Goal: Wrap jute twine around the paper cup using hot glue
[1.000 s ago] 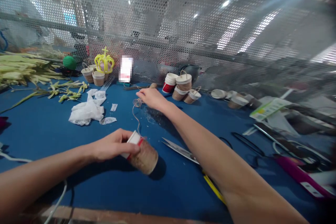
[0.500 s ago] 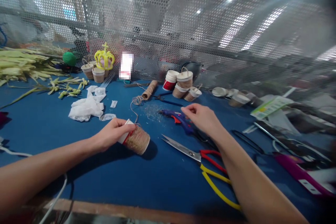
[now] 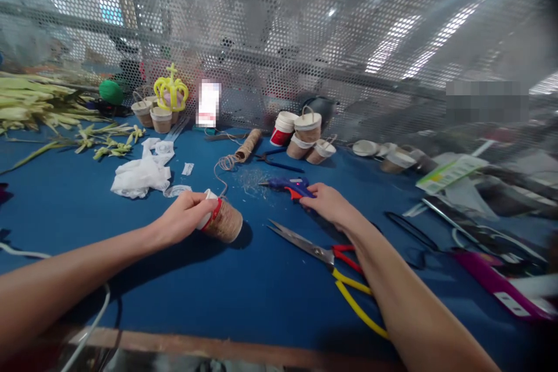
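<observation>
A paper cup (image 3: 227,222), red and white at the rim end and wound with brown twine over the rest, lies tilted in my left hand (image 3: 188,216). My thumb presses on its red part. A strand of twine (image 3: 221,183) runs from the cup back to a twine roll (image 3: 249,146). My right hand (image 3: 325,202) has its fingers closed round the handle of a blue glue gun (image 3: 285,184) with an orange trigger; its nozzle points left. Large scissors (image 3: 305,244) with red and yellow handles lie below, partly under my right forearm.
Dark pliers (image 3: 279,163) lie behind the glue gun. Several twine-covered cups (image 3: 300,148) stand at the back, near a perforated metal screen (image 3: 261,58). White crumpled material (image 3: 142,174) lies left, and a purple power strip (image 3: 497,282) right.
My right hand has come down onto the glue gun and taken hold of its handle; the gun has turned more level. The cup in my left hand has shifted slightly left and up.
</observation>
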{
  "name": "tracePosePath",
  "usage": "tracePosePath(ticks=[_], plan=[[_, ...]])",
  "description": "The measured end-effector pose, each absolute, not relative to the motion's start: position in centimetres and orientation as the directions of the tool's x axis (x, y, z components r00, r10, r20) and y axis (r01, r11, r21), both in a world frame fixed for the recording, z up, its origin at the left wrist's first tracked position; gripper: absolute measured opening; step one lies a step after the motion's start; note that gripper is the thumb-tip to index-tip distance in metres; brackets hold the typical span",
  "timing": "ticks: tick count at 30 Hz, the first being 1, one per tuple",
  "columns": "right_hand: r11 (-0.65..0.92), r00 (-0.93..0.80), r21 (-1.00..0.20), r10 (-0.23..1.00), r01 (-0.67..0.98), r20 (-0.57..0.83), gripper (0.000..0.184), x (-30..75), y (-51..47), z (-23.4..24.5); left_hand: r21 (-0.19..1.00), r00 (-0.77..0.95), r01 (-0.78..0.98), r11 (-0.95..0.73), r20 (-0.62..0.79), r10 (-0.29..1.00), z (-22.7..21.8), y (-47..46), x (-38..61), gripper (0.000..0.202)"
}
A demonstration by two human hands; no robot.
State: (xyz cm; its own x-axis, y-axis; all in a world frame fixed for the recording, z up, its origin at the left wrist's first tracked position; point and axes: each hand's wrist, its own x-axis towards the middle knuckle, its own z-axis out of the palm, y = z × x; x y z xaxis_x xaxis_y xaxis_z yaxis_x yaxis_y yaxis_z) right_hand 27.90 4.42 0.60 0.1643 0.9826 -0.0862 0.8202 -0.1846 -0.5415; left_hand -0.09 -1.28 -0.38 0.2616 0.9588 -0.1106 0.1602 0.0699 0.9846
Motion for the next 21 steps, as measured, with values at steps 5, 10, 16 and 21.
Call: tracePosePath(ticks=[5, 10, 16, 21], plan=[[-0.108, 0.059, -0.765, 0.994, 0.635, -0.092, 0.020, 26.5, 2.1, 3.5, 0.983, 0.286, 0.165, 0.076, -0.121, 0.951, -0.5, -1.0, -0.3, 0.029], [-0.074, -0.144, -0.927, 0.980, 0.367, -0.135, 0.019, 24.0, -1.5, 5.8, 0.980, 0.351, 0.199, 0.027, -0.097, 0.931, -0.2, -1.1, -0.5, 0.030], [-0.025, -0.233, -0.956, 0.968, 0.291, -0.096, 0.016, 21.6, -3.5, 3.9, 0.975, 0.433, 0.220, -0.036, -0.064, 0.899, 0.0, -1.0, -0.9, 0.030], [-0.205, -0.223, -0.977, 0.957, -0.056, -0.188, 0.017, 20.6, -3.1, 2.4, 0.972, 0.508, 0.226, -0.067, -0.059, 0.860, -0.1, -1.8, -0.6, 0.033]])
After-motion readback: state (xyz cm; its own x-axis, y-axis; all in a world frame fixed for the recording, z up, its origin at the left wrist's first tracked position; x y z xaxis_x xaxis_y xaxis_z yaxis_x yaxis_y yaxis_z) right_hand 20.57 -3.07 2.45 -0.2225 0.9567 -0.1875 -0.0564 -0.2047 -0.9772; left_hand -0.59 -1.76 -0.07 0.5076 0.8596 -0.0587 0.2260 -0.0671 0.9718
